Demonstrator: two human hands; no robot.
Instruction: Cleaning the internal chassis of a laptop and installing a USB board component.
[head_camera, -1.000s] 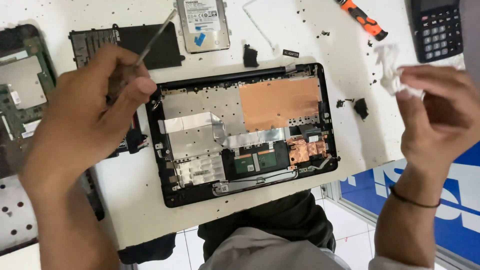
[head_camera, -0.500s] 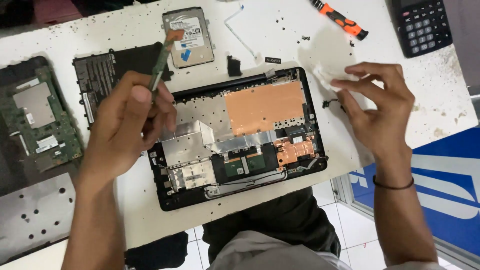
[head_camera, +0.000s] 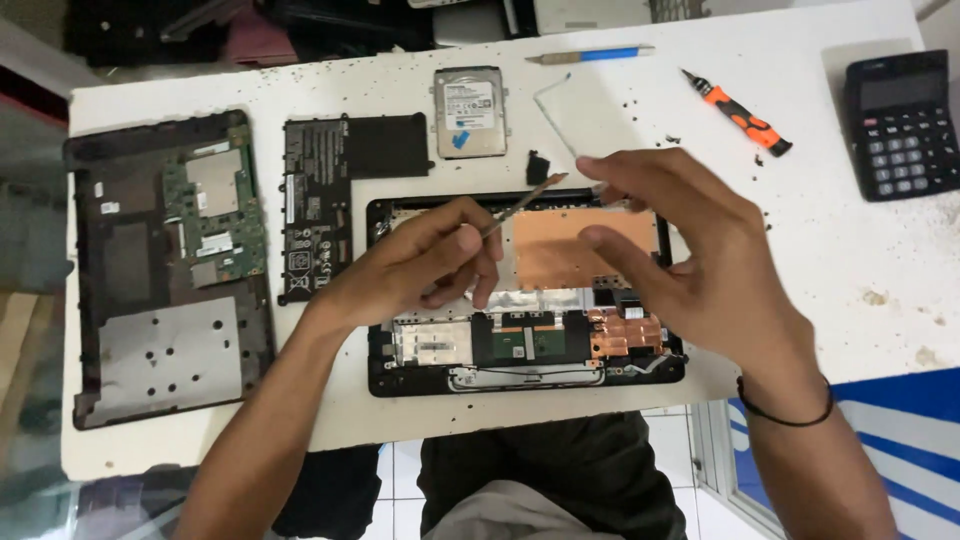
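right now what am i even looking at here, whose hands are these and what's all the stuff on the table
This is one picture from a camera worn on a person's head, looking down at their own two bare hands over a white table. No machine is involved.

The left hand holds a thin tool in its fingers, tip pointing up and right. The right hand hovers beside that tip; whether it pinches anything, I cannot tell.

Under both hands lies an opened laptop base with a copper-coloured sheet. To the left lie a flat black battery and another laptop shell with a green circuit board. Farther back sit a hard drive, a pen, an orange screwdriver and a black calculator.
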